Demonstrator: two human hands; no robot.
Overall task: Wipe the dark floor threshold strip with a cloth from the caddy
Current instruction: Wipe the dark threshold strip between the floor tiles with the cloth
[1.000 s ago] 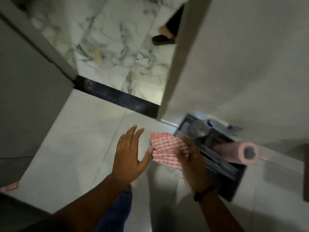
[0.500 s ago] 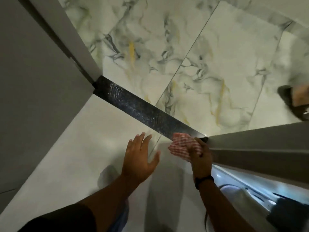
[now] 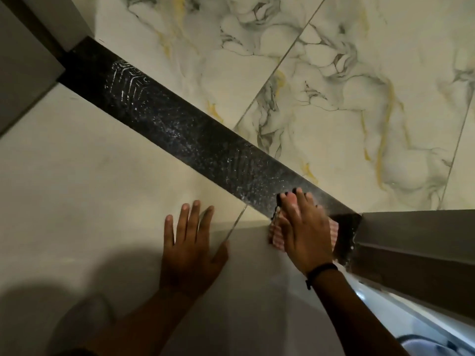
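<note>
Item: dark floor threshold strip (image 3: pixel 195 134), speckled with pale dust and a tread-like print near its far-left end. Long axis runs diagonally, from far left at the door frame (image 3: pixel 30 62) to near right, where it meets the grey door edge (image 3: pixel 416 227). It divides the plain tile (image 3: pixel 77 188), near side, from the veined marble tile (image 3: pixel 347 98), far side.

Item: red-and-white checked cloth (image 3: pixel 277 233), pinned flat on the strip's near-right end.

Right hand (image 3: pixel 305 229): palm down, fingers spread, pressing the cloth; the nearer hand to the strip, already on it.

Left hand (image 3: pixel 191 250): empty, splayed flat on the plain tile, just short of the strip, seemingly bracing.

Judgement: nearly the whole strip lies up and left of the cloth, so the stroke should run along that axis, away from the door edge.
</note>
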